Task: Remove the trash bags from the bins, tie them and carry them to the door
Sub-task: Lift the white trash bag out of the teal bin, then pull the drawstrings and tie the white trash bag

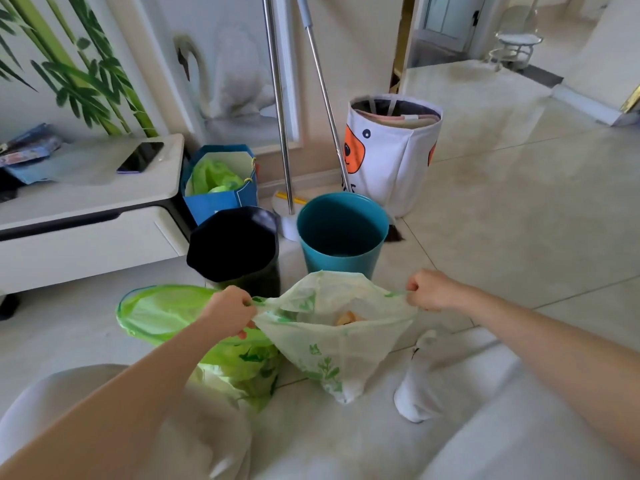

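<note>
A pale green printed trash bag (332,344) hangs above the floor, its mouth stretched wide between my hands. My left hand (230,310) pinches the bag's left rim and my right hand (427,289) pinches the right rim. Something orange lies inside the bag. Behind it stands a teal bin (341,233) with no bag in it. A dark bin (239,247) lined with a black bag stands to its left. A bin lined with a bright green bag (166,313) sits under my left forearm.
A blue paper bag (221,188) with green plastic inside stands by the white cabinet (86,216). A phone (140,156) lies on the cabinet. Two mop poles (280,116) lean on the wall beside a white fabric basket (391,154). Open tiled floor (519,220) extends to the right.
</note>
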The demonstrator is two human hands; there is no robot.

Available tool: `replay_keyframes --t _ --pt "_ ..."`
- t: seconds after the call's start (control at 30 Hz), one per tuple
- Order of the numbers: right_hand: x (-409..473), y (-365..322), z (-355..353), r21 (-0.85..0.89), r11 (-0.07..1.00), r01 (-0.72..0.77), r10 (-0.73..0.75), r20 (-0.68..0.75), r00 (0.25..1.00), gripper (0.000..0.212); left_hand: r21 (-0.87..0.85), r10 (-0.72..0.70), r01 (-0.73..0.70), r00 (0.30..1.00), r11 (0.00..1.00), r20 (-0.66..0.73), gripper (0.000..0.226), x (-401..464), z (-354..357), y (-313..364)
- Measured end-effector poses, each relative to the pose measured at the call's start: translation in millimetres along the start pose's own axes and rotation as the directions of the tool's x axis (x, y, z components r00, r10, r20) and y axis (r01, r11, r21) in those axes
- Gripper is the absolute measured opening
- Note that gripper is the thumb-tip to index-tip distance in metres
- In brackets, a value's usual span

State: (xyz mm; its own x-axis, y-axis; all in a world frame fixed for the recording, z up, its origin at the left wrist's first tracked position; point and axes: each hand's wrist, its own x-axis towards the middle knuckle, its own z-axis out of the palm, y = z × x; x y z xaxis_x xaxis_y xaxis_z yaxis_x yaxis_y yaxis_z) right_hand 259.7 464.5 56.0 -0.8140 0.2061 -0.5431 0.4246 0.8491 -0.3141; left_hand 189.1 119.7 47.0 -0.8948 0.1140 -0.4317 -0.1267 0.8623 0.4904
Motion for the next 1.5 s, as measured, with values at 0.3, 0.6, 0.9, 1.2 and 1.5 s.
replay_keyframes --t 0.3,0.6,0.9,1.2,1.5 --pt "14 -2 0 -0.197 0.980 -0.017 -0.003 -0.100 0.995 0.031 0.424 0.080 -0.035 0.993 0.905 -0.089 0.018 9 -18 -2" --pt "27 -21 2 -0.051 0.997 0.051 -0.059 -0.172 0.983 0.028 0.175 0.109 -0.097 0.992 0.980 -0.061 0.010 7 -20 6" --pt "20 -30 -22 -0.216 0.975 -0.059 0.033 -0.121 0.992 0.007 0.146 0.166 -0.160 0.986 0.976 -0.029 0.014 10 -30 18" --pt "-9 -44 -52 0.203 0.968 0.148 -0.088 -0.274 0.958 0.011 -0.305 0.193 -0.233 0.969 0.923 -0.156 0.008 0 -32 46" --pt "-40 -66 -70 0.672 0.517 0.530 -0.222 -0.493 0.841 0.007 -0.505 0.289 -0.455 0.881 0.734 -0.375 0.011 -33 -38 93"
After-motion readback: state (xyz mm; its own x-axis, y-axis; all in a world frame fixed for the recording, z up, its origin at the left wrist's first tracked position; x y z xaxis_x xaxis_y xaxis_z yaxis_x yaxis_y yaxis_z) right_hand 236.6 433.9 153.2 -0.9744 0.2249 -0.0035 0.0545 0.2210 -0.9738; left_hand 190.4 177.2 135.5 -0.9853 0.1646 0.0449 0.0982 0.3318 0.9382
